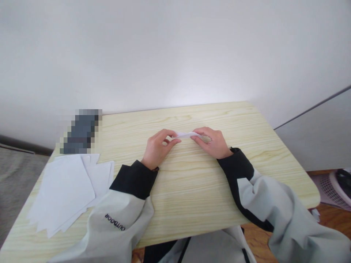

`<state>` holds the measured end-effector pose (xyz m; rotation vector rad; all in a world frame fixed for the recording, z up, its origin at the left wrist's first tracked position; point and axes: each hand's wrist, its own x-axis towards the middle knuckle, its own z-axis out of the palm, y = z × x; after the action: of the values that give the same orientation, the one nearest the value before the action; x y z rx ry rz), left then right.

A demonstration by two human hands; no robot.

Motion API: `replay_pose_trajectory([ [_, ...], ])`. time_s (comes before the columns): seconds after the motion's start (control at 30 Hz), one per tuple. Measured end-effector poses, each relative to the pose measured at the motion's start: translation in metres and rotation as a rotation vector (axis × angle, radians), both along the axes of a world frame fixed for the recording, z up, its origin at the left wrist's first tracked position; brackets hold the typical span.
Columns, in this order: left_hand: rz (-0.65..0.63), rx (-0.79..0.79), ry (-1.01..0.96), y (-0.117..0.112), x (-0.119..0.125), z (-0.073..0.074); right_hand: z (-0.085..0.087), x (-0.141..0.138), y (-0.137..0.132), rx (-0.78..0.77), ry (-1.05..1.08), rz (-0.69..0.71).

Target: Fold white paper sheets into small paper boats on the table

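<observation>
A narrow piece of white paper [185,134] is stretched between both hands above the middle of the table. My left hand [158,148] pinches its left end between thumb and fingers. At the other end, my right hand [212,141] grips the paper with the thumb below and the fingers on top. The strip looks folded and slightly twisted, seen nearly edge-on; its ends are hidden by my fingers. Whether it rests on the tabletop I cannot tell.
Several loose white sheets [67,193] lie fanned on the table's left side. Behind them is a dark pixelated rectangular object [80,133]. The light wooden table [189,204] meets a white wall [175,54]. A pink perforated basket [333,188] stands on the floor at right.
</observation>
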<state>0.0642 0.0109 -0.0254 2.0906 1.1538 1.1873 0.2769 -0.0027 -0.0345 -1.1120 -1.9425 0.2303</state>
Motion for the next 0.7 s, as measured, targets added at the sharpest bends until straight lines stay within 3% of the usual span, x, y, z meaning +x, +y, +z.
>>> replay_pose_trajectory([
  [0.43,0.066,-0.267,-0.233,0.0029,0.0019,-0.002,-0.0018,-0.0008,0.0006,-0.156,0.04,0.005],
  [0.7,0.058,-0.259,-0.225,0.0018,0.0039,-0.0001,0.0015,-0.0031,-0.0012,-0.305,0.134,0.005],
])
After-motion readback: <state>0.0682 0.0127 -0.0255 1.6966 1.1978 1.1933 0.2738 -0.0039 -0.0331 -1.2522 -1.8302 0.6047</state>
